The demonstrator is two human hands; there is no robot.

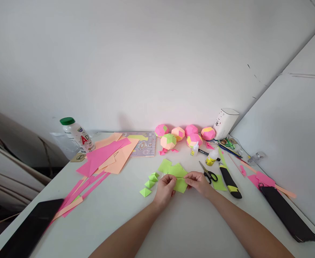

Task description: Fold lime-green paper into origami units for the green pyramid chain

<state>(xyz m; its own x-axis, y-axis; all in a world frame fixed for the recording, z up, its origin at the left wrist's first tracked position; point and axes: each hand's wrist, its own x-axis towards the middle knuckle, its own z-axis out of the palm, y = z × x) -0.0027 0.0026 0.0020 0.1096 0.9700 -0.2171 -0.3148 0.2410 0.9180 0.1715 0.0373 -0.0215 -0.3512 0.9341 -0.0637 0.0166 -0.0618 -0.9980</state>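
Between my two hands is a green piece of paper, pinched at its upper left and right edges. My left hand is closed on its left side, thumb on top. My right hand grips the right side between thumb and fingers. Just beyond them lie other flat green paper pieces, partly overlapping. Several small folded green paper shapes stand in a slanting row left of my left hand. To the right of my right hand are black-handled scissors and a black and lime utility knife.
Several paper balls sit along the wall. Small glue bottles stand before them. Pink and peach sheets and strips lie left, near a green-capped bottle. A black tablet and a black case flank the table's sides.
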